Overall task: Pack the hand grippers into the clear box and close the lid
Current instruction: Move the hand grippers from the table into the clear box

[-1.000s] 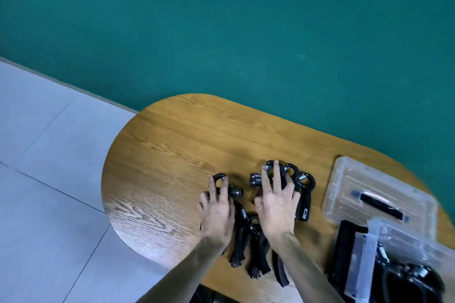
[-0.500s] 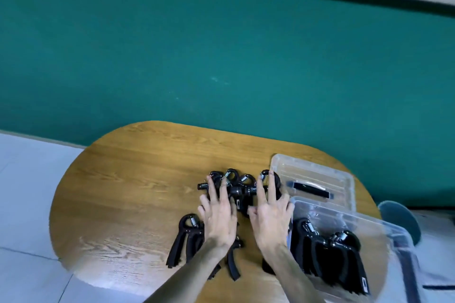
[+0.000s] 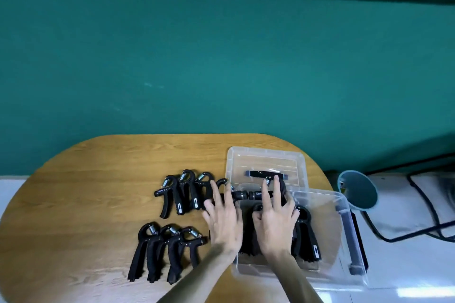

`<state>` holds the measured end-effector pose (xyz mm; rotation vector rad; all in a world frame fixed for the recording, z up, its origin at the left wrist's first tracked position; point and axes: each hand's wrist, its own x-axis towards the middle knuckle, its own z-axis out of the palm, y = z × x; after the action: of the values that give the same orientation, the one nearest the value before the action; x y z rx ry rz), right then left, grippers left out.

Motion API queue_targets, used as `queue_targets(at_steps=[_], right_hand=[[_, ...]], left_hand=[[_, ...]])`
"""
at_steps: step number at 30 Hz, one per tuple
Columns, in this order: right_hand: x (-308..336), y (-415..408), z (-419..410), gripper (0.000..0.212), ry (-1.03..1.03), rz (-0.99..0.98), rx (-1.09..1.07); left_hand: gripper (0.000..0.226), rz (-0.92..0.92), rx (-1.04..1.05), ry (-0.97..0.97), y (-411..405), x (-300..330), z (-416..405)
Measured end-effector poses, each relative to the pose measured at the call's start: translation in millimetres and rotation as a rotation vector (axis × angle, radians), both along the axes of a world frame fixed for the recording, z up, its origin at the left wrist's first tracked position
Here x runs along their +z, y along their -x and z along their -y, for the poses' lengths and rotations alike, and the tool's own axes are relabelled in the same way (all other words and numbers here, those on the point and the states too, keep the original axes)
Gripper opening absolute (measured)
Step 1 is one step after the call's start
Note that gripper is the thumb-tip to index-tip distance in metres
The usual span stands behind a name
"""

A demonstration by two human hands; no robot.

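Black hand grippers lie in groups on the wooden table [image 3: 98, 192]. Three sit at the middle [image 3: 182, 192] and three nearer me [image 3: 162, 248]. The clear box [image 3: 344, 206] stands at the table's right end, with several grippers [image 3: 307, 236] standing inside it. Its clear lid [image 3: 266, 160] with a black handle lies flat behind it. My left hand [image 3: 222, 221] and my right hand [image 3: 274, 221] hold a bundle of grippers [image 3: 246, 195] between them over the box's left rim. The left fingers lie straight on the bundle. The right thumb curls round a gripper, its first two fingers extended.
A green wall rises right behind the table. A round teal seat [image 3: 358, 190] stands just past the table's right end. Black cables [image 3: 430, 216] run over the white floor to the right. The rounded table edge is close below the near grippers.
Both hands have moved right with the bundle of grippers, from the table's middle to over the box's left rim. The view has swung right, so the box is now fully in sight.
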<state>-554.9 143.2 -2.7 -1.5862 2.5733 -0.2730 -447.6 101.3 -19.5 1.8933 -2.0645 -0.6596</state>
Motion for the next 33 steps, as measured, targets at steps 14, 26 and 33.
queue_targets(at_steps=[14,26,33], right_hand=[[-27,53,-46,0.091,-0.007,0.119,-0.122],[-59,86,-62,0.09,-0.105,0.186,-0.129],[-97,104,-65,0.084,-0.113,0.229,-0.101]], left_hand=[[0.083,0.156,-0.162,0.042,59,-9,-37],[0.093,0.199,-0.186,-0.049,94,-41,-52],[0.09,0.25,-0.168,-0.096,110,-79,-54]])
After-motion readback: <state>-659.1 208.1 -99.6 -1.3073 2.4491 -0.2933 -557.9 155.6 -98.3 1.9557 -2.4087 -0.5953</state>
